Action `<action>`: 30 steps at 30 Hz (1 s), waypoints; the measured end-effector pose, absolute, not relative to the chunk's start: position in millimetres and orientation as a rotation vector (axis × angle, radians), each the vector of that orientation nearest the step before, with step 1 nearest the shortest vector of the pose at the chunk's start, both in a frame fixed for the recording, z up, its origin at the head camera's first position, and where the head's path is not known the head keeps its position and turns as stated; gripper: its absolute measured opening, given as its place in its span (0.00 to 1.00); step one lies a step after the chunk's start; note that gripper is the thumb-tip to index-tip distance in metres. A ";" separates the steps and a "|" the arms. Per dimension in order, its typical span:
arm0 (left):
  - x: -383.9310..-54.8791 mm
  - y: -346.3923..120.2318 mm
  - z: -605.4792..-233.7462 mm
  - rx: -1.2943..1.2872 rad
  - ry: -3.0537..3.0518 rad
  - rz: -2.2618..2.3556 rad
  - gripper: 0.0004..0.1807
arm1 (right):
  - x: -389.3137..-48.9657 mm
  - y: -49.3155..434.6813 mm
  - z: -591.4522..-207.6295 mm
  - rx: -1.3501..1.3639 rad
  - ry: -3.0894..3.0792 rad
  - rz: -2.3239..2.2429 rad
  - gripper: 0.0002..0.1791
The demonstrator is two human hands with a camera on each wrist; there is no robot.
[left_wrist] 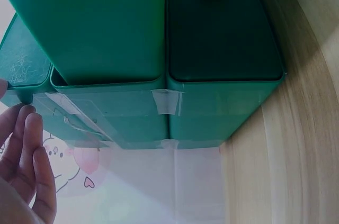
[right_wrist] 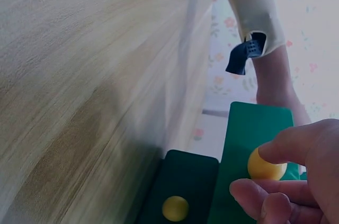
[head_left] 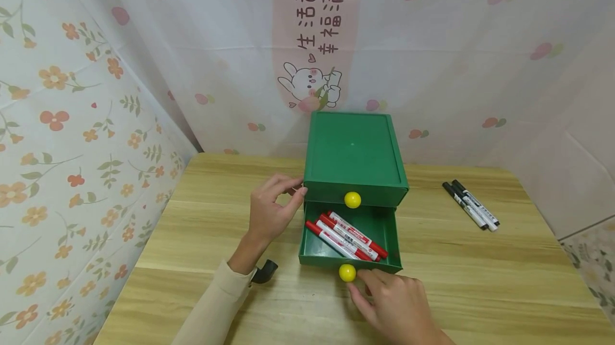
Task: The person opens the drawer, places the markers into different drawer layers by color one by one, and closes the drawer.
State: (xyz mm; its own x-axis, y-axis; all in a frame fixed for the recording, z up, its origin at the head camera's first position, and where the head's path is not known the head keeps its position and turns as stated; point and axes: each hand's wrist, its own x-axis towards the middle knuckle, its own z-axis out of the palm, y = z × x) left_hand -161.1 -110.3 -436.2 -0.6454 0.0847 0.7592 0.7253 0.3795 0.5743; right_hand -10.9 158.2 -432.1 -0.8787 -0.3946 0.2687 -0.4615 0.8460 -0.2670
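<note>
Counter in front of me: lt. yellow-brown wood-grain top, streaks running L to R as I look down, w/ darker brown bands here & there. Green 3-drawer unit stands upright on it, nr. the back edge, approx. mid-width, fronts facing me. Its btm. drawer, the one right next to the wood, is pushed in, per my L wrist view; the mid. one juts out toward me above the surface. Over to the R of the unit, well apart from it, at least 2 blk-&-white markers lie flat on the wood, side by side, slanting from back L to front R.
</note>
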 end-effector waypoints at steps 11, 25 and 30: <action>-160.8 -108.9 -436.9 -0.694 -1.980 -1.301 0.10 | -15.4 156.2 -432.9 0.670 -2.773 0.521 0.15; -161.5 -108.8 -437.7 -0.697 -1.961 -1.307 0.09 | -41.3 158.9 -437.3 0.654 -2.614 0.465 0.14; -161.5 -108.4 -437.7 -0.698 -1.944 -1.305 0.09 | -54.7 158.7 -437.0 0.669 -2.555 0.458 0.13</action>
State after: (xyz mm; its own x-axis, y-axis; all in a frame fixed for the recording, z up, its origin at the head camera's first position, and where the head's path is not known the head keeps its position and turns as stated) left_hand -161.5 -108.4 -437.7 -0.6221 0.0578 0.7808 0.7446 0.3519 0.5671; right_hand -54.7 158.7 -437.0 -0.7775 -0.3751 0.5047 -0.5270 0.8266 -0.1975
